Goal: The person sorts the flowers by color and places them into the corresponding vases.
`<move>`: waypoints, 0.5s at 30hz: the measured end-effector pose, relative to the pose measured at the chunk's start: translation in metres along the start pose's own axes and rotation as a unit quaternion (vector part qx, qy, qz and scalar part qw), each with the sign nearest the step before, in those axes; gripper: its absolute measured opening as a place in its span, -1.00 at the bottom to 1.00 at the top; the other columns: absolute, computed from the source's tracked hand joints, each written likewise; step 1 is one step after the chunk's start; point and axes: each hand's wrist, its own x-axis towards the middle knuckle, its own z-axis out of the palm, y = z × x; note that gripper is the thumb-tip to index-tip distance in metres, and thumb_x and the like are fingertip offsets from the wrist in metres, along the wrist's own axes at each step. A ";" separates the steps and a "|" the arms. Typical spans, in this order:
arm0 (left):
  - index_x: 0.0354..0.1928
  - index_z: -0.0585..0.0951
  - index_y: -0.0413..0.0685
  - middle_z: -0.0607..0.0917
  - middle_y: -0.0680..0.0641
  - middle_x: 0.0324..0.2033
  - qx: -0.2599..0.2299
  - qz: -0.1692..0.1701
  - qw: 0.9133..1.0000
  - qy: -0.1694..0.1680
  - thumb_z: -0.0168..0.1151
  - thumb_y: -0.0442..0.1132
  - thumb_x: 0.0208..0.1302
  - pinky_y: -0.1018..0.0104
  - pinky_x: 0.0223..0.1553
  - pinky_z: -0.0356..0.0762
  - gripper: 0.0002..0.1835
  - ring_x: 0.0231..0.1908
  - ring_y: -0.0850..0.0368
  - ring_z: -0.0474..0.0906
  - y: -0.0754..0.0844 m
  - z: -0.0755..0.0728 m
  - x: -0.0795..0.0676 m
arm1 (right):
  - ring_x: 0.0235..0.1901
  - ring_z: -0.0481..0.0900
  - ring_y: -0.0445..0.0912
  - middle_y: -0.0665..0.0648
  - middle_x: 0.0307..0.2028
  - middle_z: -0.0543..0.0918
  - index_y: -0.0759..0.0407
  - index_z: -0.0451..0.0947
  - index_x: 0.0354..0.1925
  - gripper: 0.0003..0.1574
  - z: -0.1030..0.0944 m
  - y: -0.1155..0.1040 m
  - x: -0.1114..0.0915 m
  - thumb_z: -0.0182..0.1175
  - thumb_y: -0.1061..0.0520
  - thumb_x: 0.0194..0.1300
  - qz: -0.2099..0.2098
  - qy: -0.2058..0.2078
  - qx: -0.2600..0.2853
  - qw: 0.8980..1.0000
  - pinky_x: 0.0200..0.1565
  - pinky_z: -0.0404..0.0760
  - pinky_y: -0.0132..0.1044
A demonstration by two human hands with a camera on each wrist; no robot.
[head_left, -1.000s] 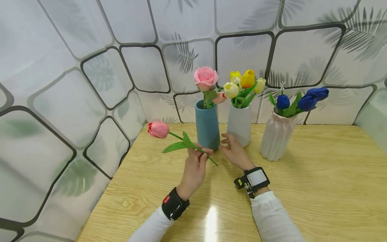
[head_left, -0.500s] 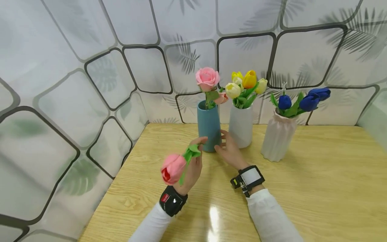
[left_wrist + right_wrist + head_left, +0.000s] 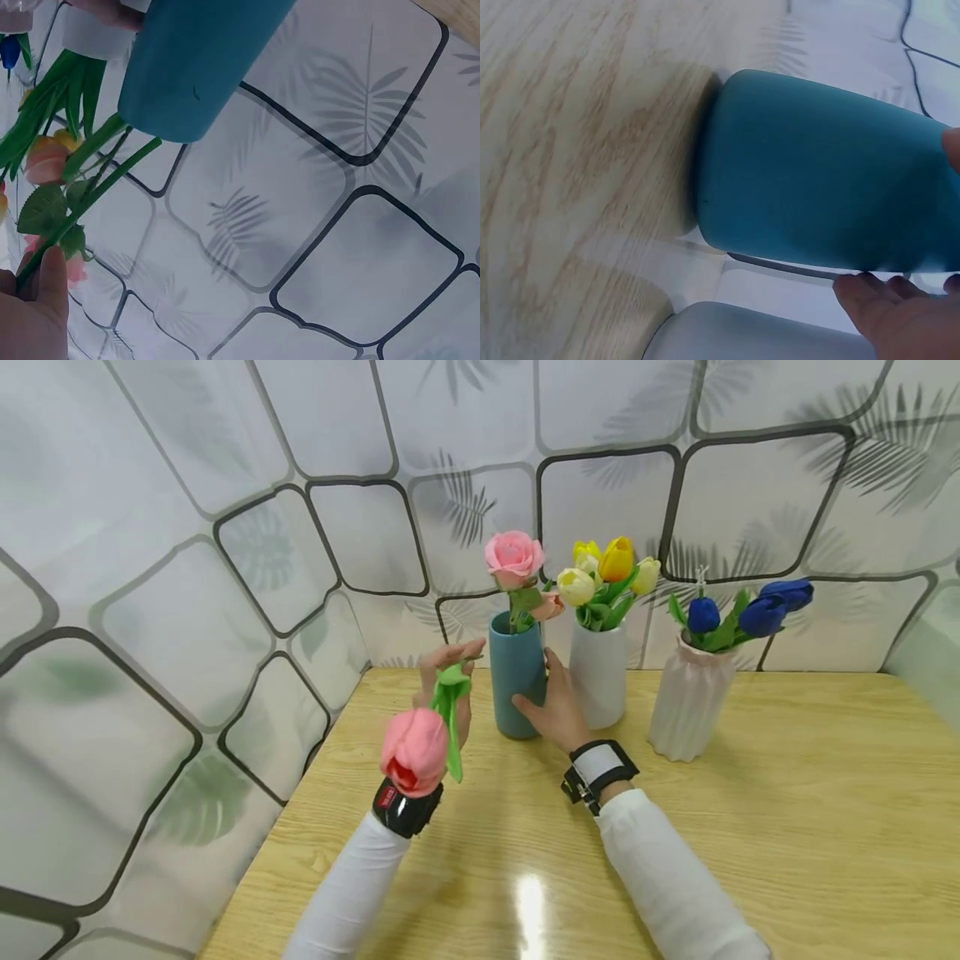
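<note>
My left hand (image 3: 435,670) holds a pink tulip (image 3: 414,745) by its green stem, the bloom hanging toward me over the wrist. In the left wrist view, thumb and fingers pinch the stem (image 3: 97,187), whose far end is near the rim of the blue vase (image 3: 195,67). Upright on the table, the blue vase (image 3: 517,681) carries a pink rose (image 3: 514,558) and a peach flower (image 3: 550,605). My right hand (image 3: 558,714) grips this vase from the right, thumb on the front, fingers along its side. Fingertips (image 3: 862,289) touch it in the right wrist view.
Close to the right of the blue vase stands a white vase (image 3: 597,681) with yellow and cream tulips (image 3: 617,560). Farther right is a pleated pale vase (image 3: 690,710) with blue tulips (image 3: 763,614). Patterned curtain (image 3: 360,535) backs the wooden table (image 3: 810,810).
My left hand has risen and moved left and away from me, and the tulip has swung round to point toward me. The right hand has advanced from beside the blue vase onto it.
</note>
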 end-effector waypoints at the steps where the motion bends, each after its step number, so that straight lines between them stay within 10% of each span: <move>1: -0.01 0.35 -0.29 0.64 -0.31 -0.10 0.008 0.012 1.000 0.003 -0.01 -0.59 0.30 0.28 -0.03 0.54 -0.74 -0.05 -0.03 0.61 -0.001 0.000 0.005 | 0.33 0.14 0.23 0.39 0.38 0.04 0.18 -0.28 0.47 0.20 0.001 0.000 0.001 0.26 -0.11 0.22 0.001 0.000 -0.010 1.000 0.24 0.26 0.10; 15: -0.05 0.53 -0.40 0.65 -0.25 -0.15 -0.003 0.037 0.999 -0.027 0.06 -0.50 0.32 0.24 0.00 0.53 -0.80 -0.09 -0.08 0.62 -0.036 0.011 0.046 | 0.37 0.06 0.24 0.37 0.43 -0.07 0.18 -0.40 0.47 0.26 0.008 0.002 0.006 0.23 -0.18 0.24 0.000 -0.006 -0.029 1.000 0.28 0.19 0.11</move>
